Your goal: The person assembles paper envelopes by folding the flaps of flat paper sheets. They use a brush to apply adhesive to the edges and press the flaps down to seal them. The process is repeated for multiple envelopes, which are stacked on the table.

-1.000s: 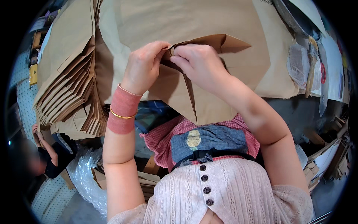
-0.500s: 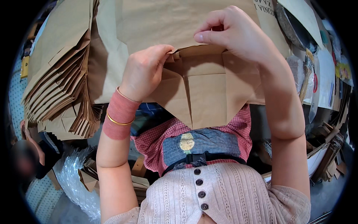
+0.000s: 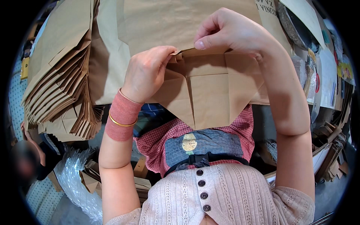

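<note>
Head view, only one available. Left hand [image 3: 148, 71]: thumb and forefinger pinched tight on the near-left corner of the far lip of a kraft paper bag [image 3: 242, 84]. Right hand [image 3: 232, 32]: fingers curled, thumb tip right at that lip; can't tell if it has hold of paper or just hovers. Bag lies between and below both hands, its end spread toward the wearer, tip overhanging the lap.

Risks, my read:
- Left pinch only has a small corner. If it slips, lip springs back and the folds lose register.
- Pull unevenly with the right and the end skews, or paper tears at the pinched corner.
- Overhanging tip is unsupported; bump it with the body and it takes a stray crease.
- Kraft bag stack [image 3: 56, 90] left of the left hand is fanned and overhangs its support; a forearm snag could slide it.

Materials: bag is matte brown kraft, stiff, sharp-creased. Rectangular center panel [image 3: 209, 90] with a crosswise crease, slanted facets either side, tapering to a blunt end. Stack: thin layers, stepped edges. Below the left hand: ribbed-knit pink wristband [image 3: 122, 131], smooth gold bangle [image 3: 123, 124]. Below the bag: woven denim patch [image 3: 210, 144] on pink gingham apron [image 3: 150, 144]. Lower left: glossy, crinkled clear plastic film [image 3: 78, 180].
</note>
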Demonstrator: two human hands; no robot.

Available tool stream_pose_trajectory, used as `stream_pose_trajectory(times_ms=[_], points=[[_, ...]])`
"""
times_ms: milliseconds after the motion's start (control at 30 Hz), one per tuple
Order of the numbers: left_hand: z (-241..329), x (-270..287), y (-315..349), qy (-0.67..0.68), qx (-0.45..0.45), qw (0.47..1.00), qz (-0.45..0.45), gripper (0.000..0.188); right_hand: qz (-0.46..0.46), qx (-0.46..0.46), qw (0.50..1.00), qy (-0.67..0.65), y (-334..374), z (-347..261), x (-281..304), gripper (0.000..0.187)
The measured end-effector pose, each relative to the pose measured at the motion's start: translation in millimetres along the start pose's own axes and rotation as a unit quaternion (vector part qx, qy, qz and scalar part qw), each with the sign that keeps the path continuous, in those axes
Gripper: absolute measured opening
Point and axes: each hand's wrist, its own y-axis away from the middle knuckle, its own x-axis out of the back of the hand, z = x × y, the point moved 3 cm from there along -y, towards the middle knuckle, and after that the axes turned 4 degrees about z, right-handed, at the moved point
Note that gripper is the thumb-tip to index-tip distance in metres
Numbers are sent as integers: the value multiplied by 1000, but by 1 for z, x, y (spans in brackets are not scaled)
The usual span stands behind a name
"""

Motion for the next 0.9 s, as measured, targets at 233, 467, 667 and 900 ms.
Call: stream_pose_trajectory(times_ms=[233,467,667,900], points=[[0,-2,0,1,-7,1000,0,21,-27,-22,998,-58,-7,13,0,16],[0,-3,0,2,-8,1000,1,20,-7,15,1000,-13,-6,11,-1,18],[0,-3,0,6,-9,1000,4,17,47,235,950,198,10,-7,-3,18],[0,-2,-1,29,4,1000,-2,9,108,229,934,251,10,-21,-12,7]])
